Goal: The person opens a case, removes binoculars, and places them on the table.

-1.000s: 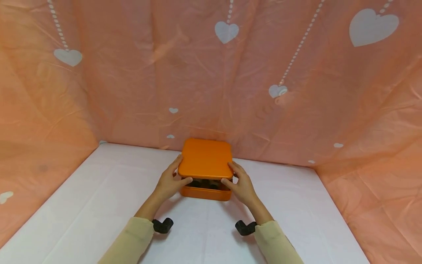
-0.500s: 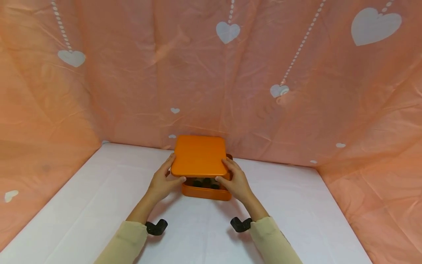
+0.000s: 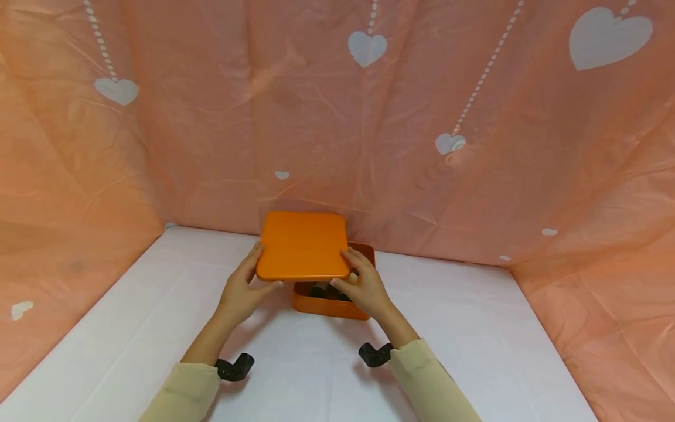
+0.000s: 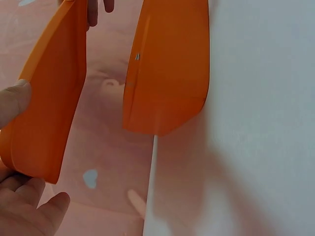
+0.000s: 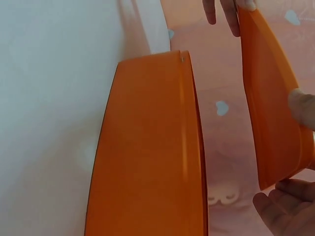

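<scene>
An orange lid is held up between both hands, raised off the orange box and shifted to its left. My left hand grips the lid's left side, thumb at the front edge and fingers along the side. On the right side, my right hand holds it the same way. Dark cylindrical things lie inside the box, partly hidden by the lid. Both wrist views show a clear gap between the lid and the box.
The box stands on a white cloth surface, close to the pink back curtain with pale hearts. Orange-pink curtain also rises at the left and right sides. A black wrist mount sits on each wrist.
Both hands have carried the lid to the left and slightly up, away from over the box. More of the box's right side and inside now shows. The box stays in place.
</scene>
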Demonstrator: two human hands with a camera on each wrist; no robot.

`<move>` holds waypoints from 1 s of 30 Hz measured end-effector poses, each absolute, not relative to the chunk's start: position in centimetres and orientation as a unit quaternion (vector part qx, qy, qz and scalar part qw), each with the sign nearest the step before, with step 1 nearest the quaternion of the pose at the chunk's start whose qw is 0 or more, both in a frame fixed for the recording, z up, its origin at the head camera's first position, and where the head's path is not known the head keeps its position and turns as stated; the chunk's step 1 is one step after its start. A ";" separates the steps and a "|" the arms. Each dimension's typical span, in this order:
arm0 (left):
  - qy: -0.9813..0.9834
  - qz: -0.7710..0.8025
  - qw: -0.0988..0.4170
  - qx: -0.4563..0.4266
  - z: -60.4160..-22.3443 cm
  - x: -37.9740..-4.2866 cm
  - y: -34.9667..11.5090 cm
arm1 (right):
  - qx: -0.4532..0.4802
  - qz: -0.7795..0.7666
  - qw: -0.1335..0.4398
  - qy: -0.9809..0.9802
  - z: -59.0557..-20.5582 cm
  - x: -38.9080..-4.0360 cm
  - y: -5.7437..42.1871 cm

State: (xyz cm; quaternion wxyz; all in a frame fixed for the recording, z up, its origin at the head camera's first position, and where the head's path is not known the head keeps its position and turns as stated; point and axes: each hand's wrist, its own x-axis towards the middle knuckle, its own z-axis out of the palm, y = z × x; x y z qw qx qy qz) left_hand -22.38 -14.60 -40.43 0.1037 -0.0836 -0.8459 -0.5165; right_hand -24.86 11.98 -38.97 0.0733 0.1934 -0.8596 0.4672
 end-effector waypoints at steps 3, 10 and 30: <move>-0.847 -0.515 0.104 -0.081 -40.3 -22.2 -15.0 | 0.192 0.465 0.071 -0.861 -38.8 -24.8 11.5; -0.845 -0.514 0.119 -0.087 -40.2 -21.5 -16.2 | 0.194 0.479 0.054 -0.854 -38.8 -24.9 10.2; -0.842 -0.516 0.139 -0.079 -40.7 -19.2 -19.5 | 0.224 0.532 0.013 -0.816 -38.8 -24.5 6.9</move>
